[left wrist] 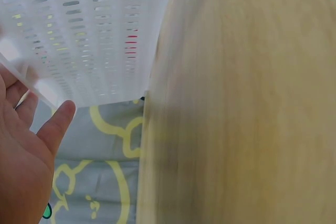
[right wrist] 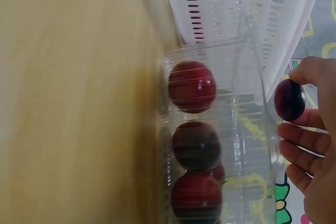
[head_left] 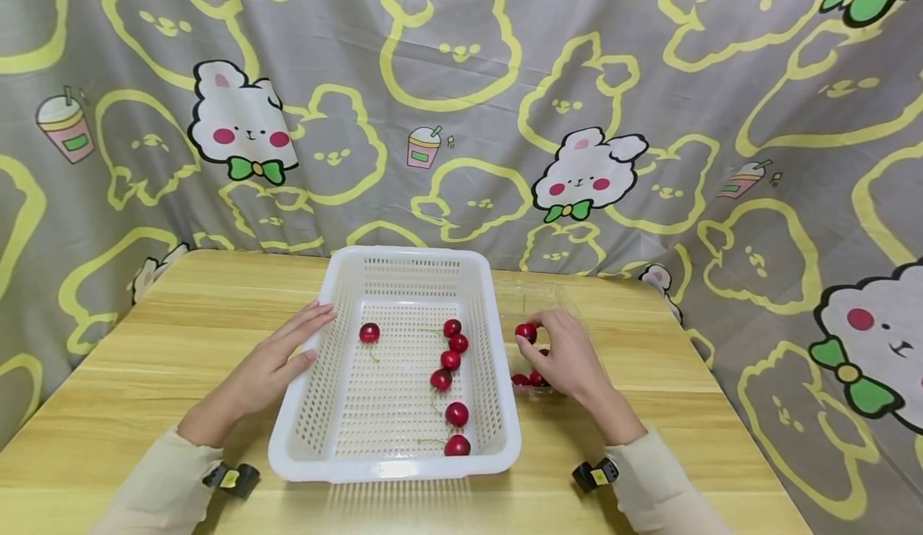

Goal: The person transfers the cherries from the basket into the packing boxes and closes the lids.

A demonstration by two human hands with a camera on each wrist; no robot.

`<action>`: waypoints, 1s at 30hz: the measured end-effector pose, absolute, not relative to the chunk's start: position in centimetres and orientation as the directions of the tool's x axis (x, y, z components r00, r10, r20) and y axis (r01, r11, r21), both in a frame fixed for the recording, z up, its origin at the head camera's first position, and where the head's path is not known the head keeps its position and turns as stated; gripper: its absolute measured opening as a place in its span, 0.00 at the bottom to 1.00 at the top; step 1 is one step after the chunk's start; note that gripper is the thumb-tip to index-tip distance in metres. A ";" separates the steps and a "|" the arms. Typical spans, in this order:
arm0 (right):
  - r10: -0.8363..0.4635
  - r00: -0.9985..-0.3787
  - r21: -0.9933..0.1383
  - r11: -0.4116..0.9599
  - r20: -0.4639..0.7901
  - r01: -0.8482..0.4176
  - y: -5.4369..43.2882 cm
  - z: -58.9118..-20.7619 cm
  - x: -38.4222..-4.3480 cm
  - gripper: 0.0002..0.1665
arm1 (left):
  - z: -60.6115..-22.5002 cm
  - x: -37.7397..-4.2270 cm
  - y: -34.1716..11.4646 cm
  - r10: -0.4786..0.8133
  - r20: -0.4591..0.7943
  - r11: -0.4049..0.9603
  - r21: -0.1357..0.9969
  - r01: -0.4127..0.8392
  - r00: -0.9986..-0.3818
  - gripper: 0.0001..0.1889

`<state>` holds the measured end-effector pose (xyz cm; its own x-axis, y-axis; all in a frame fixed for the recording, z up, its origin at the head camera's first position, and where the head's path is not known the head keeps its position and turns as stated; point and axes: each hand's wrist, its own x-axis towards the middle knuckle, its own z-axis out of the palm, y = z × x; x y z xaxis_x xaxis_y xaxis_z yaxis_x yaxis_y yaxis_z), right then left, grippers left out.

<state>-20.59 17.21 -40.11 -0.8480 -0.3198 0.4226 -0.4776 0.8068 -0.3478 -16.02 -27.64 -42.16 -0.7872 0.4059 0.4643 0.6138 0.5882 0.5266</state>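
A white plastic basket with slotted walls stands mid-table, holding several dark red cherries, mostly along its right side. My left hand rests on the basket's left rim, fingers extended over it; the left wrist view shows the thumb stretched out beside the rim. Between thumb and index finger, my right hand pinches one cherry. That cherry is raised above a clear plastic box right of the basket. More cherries lie inside the box, partly hidden by the right hand in the head view.
A light wooden table carries the basket and the box, which stand close side by side. Behind the table hangs a grey curtain with yellow outlines and cartoon rabbits. Dark straps with small devices sit at both wrists.
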 end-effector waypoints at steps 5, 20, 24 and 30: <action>-0.323 -0.857 -0.344 0.814 0.401 -0.467 17.5 -41.1 -20.4 0.13 | -42.3 -16.0 -27.7 0.406 0.457 0.590 0.531 0.609 -0.791 0.28; -0.364 -0.885 -0.296 0.845 0.292 -0.445 17.7 -41.9 -19.9 0.14 | -42.2 -16.0 -27.7 0.402 0.459 0.588 0.534 0.607 -0.793 0.28; -0.380 -0.893 -0.273 0.856 0.243 -0.438 17.6 -41.9 -20.0 0.15 | -42.2 -16.1 -27.7 0.399 0.454 0.587 0.540 0.603 -0.796 0.28; -0.402 -0.901 -0.248 0.867 0.165 -0.432 17.6 -41.8 -20.2 0.15 | -42.2 -16.1 -27.6 0.400 0.448 0.583 0.549 0.599 -0.800 0.28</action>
